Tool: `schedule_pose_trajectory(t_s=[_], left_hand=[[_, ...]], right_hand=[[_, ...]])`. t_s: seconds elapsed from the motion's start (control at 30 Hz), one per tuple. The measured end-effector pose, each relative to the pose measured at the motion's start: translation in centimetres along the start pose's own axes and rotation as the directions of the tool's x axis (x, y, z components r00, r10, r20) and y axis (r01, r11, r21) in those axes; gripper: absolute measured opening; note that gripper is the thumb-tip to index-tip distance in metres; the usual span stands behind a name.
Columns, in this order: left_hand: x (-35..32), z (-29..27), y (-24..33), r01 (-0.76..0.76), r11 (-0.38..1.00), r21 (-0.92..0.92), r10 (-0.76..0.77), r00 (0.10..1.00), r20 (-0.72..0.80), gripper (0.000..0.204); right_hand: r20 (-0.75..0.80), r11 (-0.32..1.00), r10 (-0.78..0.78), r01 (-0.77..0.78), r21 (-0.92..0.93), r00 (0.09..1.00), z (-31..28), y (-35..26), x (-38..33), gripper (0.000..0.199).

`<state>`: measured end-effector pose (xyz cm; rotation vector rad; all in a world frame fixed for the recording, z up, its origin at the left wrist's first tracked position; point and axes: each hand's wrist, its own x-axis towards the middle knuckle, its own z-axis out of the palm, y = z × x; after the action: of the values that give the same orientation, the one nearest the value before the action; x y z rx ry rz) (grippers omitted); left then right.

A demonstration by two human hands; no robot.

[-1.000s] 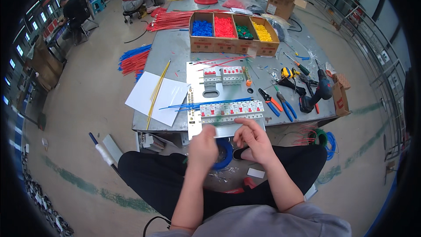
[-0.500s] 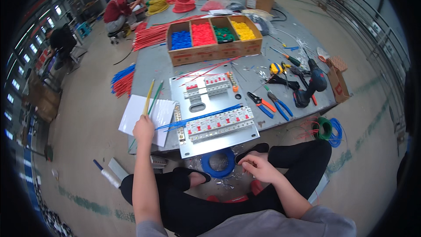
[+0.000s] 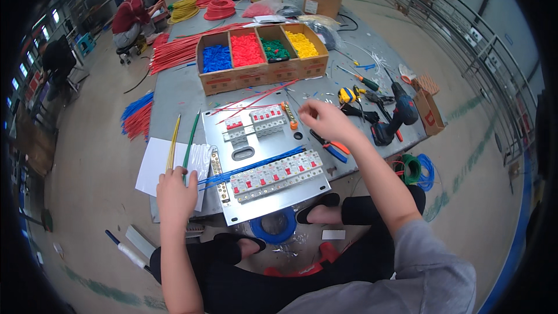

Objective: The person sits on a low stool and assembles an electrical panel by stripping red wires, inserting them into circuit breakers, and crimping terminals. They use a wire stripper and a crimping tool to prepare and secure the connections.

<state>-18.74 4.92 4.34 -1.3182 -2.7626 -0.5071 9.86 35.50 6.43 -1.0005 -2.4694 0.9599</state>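
Metal plate [image 3: 279, 204] lies on tabletop [image 3: 180, 99], switches [image 3: 276, 179] seated; blue wires [image 3: 251, 168] rest across it, wiring apparently unfinished. Left of plate: left hand [image 3: 176, 193] at yellow wires [image 3: 173, 142]. Right of plate: right hand [image 3: 326, 120], fingers curled. Cannot tell either grip.

Grey short-sleeved top [image 3: 360, 298], plain fabric, creased, with loose right sleeve [image 3: 421, 253], bare forearms [image 3: 381, 177], bare left hand [image 3: 176, 195], bare right hand [image 3: 326, 121], plain black trousers [image 3: 250, 288], hems above bare ankles [image 3: 323, 216], black low-cut shoes [image 3: 329, 199].
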Motion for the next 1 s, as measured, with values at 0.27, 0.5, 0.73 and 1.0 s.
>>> schedule_pose_trajectory(t_s=[0.27,0.5,0.73,1.0], left_hand=[[3.5,-0.6,-1.0,0.169,0.943,-0.285,-0.179,0.984,-0.007,0.031],[5.1,-0.4,-4.6,0.254,0.908,-0.333,-0.275,0.961,-0.016,0.031],[6.3,-1.3,-5.5,0.280,0.886,-0.370,-0.299,0.954,0.005,0.030],[6.9,-0.8,-3.7,0.235,0.889,-0.394,-0.236,0.971,0.045,0.030]], right_hand=[[0.362,0.901,-0.041,0.191,-0.389,0.931,4.5,2.9,18.5,0.062],[0.476,0.865,0.022,0.222,-0.450,0.879,8.4,4.9,23.9,0.078],[0.362,0.855,-0.181,0.328,-0.402,0.914,10.3,5.9,25.6,0.028],[0.185,0.799,-0.291,0.345,-0.493,0.939,10.1,2.0,24.1,0.018]])
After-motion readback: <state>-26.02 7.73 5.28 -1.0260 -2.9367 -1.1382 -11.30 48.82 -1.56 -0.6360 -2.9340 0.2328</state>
